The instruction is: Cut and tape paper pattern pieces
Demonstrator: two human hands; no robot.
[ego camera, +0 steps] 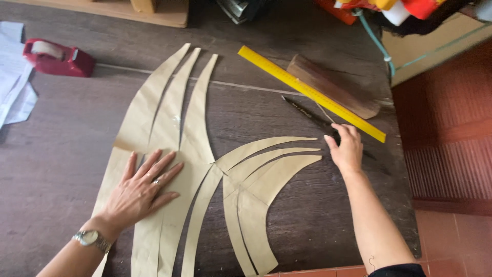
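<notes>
Head view showed my left hand (139, 191) pressed flat, fingers spread, on the tan paper strips (195, 154); right of the strips, my right hand (347, 149) curled onto black scissors (307, 114) beneath the yellow ruler (307, 91).

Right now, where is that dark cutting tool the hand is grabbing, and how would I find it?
Start at the dark wooden table and find the long yellow ruler lying slantwise near its far right side. Just below the ruler, running alongside it, lies a slim dark tool, with the right hand resting on its near end. It is the only thin black thing there; the brown wooden block beyond is wider.
</notes>
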